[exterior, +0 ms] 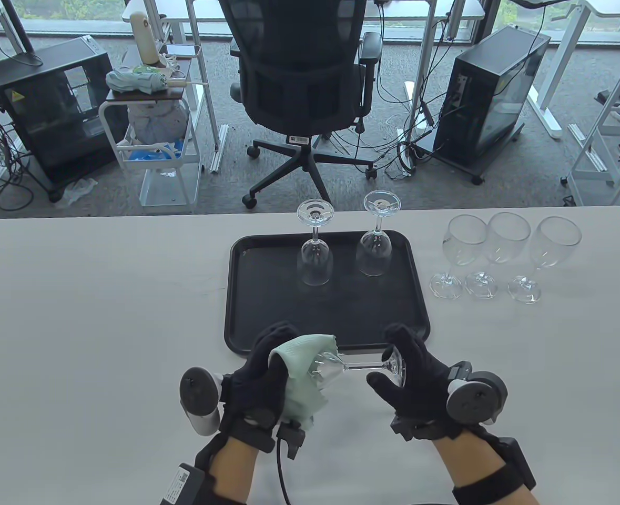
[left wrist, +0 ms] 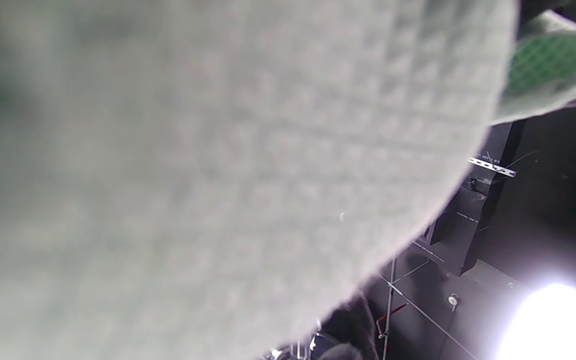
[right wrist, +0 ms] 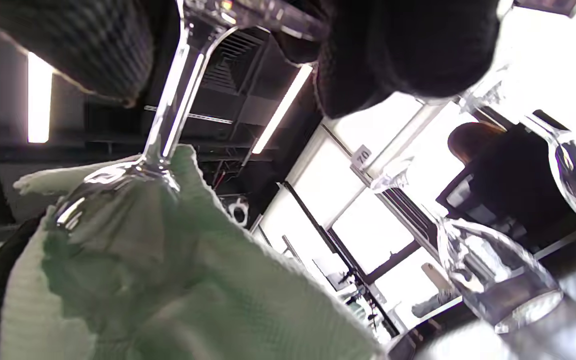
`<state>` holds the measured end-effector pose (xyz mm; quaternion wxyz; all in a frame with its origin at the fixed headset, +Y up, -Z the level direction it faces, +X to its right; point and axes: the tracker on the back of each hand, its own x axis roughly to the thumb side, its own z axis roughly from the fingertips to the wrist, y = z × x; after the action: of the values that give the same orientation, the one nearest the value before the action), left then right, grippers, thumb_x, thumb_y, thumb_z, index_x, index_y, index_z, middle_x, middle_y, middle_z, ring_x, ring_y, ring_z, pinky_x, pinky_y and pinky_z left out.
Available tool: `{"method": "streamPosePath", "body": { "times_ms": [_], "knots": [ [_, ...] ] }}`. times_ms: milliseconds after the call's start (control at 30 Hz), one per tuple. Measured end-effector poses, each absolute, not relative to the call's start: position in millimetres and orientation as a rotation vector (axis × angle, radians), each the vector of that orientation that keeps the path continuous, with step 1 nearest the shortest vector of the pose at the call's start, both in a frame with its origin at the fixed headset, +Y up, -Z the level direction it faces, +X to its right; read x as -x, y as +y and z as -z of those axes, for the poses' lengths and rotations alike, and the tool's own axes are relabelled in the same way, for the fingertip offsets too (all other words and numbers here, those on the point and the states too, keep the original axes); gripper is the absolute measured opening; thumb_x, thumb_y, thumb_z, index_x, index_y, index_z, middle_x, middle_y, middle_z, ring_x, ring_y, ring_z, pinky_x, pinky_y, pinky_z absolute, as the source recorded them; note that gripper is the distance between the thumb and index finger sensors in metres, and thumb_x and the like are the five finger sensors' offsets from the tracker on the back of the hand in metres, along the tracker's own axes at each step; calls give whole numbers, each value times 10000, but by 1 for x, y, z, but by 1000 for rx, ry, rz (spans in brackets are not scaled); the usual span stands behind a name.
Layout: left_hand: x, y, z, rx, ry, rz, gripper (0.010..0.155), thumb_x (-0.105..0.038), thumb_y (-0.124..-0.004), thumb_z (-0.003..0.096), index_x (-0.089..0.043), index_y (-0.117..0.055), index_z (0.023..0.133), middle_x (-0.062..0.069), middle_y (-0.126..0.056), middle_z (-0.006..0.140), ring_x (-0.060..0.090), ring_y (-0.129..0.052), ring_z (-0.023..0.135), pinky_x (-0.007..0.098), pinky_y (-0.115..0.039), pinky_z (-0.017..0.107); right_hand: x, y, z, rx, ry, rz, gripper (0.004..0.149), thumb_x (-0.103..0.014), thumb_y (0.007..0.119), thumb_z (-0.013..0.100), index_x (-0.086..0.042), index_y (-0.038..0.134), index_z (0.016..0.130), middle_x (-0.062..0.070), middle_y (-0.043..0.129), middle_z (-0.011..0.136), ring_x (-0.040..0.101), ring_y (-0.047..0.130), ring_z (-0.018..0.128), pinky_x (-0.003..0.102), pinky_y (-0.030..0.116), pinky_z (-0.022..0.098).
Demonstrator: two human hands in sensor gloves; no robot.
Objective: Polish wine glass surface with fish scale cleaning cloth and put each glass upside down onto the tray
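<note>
Office worktop (exterior: 104, 294): I polish a wine glass (exterior: 341, 368) held sideways.
Fragile, slippery: left hand (exterior: 262, 379) wraps cloth (exterior: 304, 379) round bowl, right hand (exterior: 409, 379) pinches foot.

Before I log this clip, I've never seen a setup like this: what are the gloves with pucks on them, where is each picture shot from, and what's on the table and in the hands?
These are a person's hands in black sensor gloves, each with a grey tracker strapped on its back. The big picture looks down at the white table; the other two come from wrist cameras.

A black plastic tray carries two upside-down wine glasses; three upright clear wine glasses stand to its right.

The left hand wraps a pale green cleaning cloth around the bowl of a clear wine glass held sideways. The right hand grips its foot.
</note>
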<state>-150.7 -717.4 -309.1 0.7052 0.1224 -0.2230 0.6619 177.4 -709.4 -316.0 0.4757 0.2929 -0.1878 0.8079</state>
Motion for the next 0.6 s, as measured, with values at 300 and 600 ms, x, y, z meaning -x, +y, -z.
{"method": "streamPosePath", "body": {
  "times_ms": [300, 600],
  "knots": [
    [149, -717, 309, -274, -498, -1477, 583, -666, -669, 537, -329, -657, 1013, 50, -594, 1120, 380, -704, 958, 581, -848, 484, -180, -703, 312, -837, -598, -2069, 911, -634, 789, 474, -263, 210, 1070, 175, 512, 1060, 356, 891, 620, 438, 869, 397],
    [149, -709, 304, -344, -539, -1411, 586, -673, -670, 529, -343, -653, 1013, 39, -581, 1128, 368, -689, 975, 581, -837, 502, -179, -710, 319, -612, -257, -1882, 802, -662, 740, 496, -275, 360, 1086, 188, 622, 975, 329, 898, 512, 390, 856, 302]
  ]
}}
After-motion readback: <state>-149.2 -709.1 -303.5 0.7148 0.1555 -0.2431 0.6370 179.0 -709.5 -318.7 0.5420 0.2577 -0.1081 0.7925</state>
